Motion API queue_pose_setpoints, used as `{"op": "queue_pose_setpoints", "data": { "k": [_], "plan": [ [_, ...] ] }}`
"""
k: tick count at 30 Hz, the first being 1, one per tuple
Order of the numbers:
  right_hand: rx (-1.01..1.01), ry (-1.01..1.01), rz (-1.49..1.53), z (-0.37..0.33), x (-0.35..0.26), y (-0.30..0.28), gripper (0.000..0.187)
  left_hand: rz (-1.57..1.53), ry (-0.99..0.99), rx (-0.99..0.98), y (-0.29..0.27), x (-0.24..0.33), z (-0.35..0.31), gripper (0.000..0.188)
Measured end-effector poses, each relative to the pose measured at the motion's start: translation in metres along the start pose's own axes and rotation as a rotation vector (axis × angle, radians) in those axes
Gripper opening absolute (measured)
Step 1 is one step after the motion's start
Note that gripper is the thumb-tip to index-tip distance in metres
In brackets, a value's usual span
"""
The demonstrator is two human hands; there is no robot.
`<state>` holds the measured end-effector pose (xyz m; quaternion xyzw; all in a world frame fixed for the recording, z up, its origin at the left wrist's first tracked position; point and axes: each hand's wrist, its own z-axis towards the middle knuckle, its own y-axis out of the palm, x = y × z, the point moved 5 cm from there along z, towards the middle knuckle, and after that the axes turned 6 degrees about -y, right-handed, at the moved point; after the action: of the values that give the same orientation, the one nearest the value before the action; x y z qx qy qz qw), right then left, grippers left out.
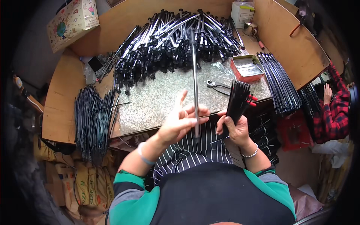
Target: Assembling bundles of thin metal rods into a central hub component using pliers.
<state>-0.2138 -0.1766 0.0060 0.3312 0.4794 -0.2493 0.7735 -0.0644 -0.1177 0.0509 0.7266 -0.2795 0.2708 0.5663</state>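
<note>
My left hand (178, 122) has its thumb and some fingers around a slim silver rod (195, 82), with the index finger raised away from it. The rod is smeared by motion and points from my lap toward the pile; its dark ends are blurred. My right hand (237, 131) grips a bundle of thin black strips or rods (237, 99), fanned upward just over the table's front edge. Behind that bundle lie pliers (214, 84) with red handles, partly hidden. A big pile of silver rods with black end fittings (174, 41) covers the far side of the table (150, 101).
Thin black rods (93, 123) hang over the left front edge; another black bundle (279, 82) lies at right. Near it are a red open box (245, 69) of thin pale pieces and a metal pot (250, 28). Wooden boards wall the table. A person in a checked sleeve (333, 112) is at far right.
</note>
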Motion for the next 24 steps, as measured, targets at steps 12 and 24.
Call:
{"op": "queue_pose_setpoints", "data": {
  "k": [12,24],
  "plan": [
    [-0.101,0.045,0.058,0.004,-0.003,0.016,0.034,0.381,0.494,-0.01,-0.023,0.028,-0.006,0.064],
    [-0.236,0.091,0.106,0.005,0.004,0.05,0.041,0.394,0.599,-0.159,-0.023,0.057,-0.021,0.028]
  ]
}}
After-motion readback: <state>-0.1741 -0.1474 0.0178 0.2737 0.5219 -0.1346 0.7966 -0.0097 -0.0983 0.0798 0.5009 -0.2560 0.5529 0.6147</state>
